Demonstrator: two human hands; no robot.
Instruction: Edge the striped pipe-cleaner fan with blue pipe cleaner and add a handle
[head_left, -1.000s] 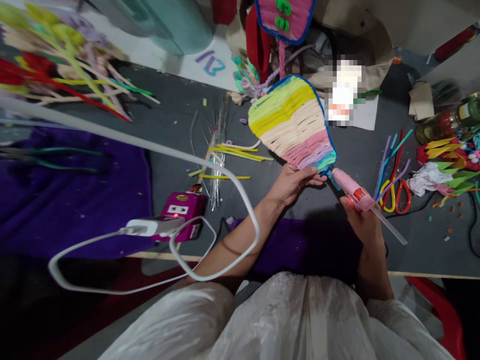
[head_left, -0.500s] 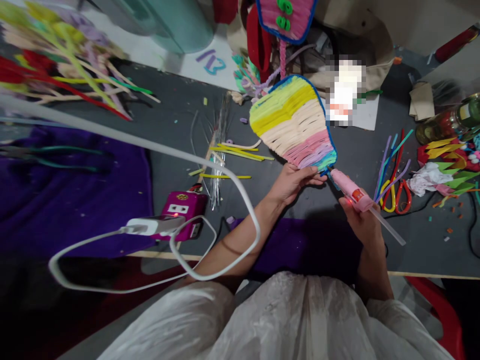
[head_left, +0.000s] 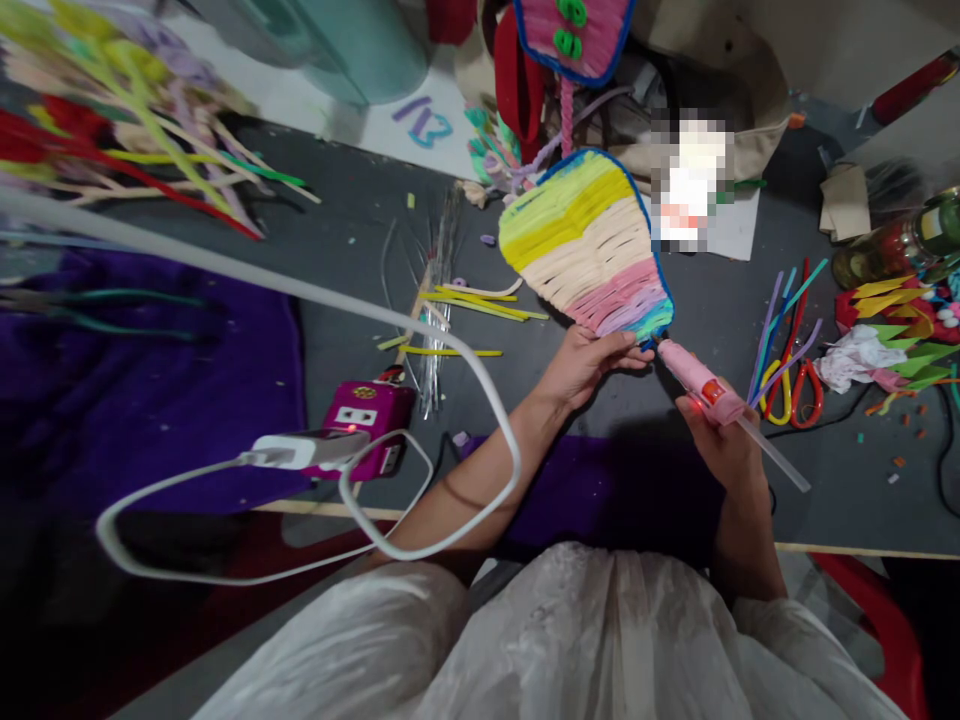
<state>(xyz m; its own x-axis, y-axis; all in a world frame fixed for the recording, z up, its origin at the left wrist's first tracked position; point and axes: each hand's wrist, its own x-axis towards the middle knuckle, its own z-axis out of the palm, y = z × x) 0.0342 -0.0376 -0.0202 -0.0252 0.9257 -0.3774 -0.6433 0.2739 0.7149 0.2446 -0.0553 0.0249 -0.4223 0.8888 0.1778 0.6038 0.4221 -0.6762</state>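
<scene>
My left hand grips the narrow lower end of a striped pipe-cleaner panel, thumb on top. The panel runs from yellow through cream and pink to lilac and turquoise, with a blue edging. In my right hand is a pink hot glue gun, a clear glue stick poking out of its back. Its nozzle touches or nearly touches the blue-edged tip of the panel, close to my left fingertips. A pink braided stem joins the panel's far side to a pink piece with green bows.
A white cable loops over my left forearm near a purple power socket. Pliers lie on purple cloth at left. Scissors and loose pipe cleaners rest at right. Yellow offcuts and bare wires lie mid-table.
Almost nothing differs. The glue gun and my right hand have shifted very slightly to the left; the panel and my left hand stay in place.
</scene>
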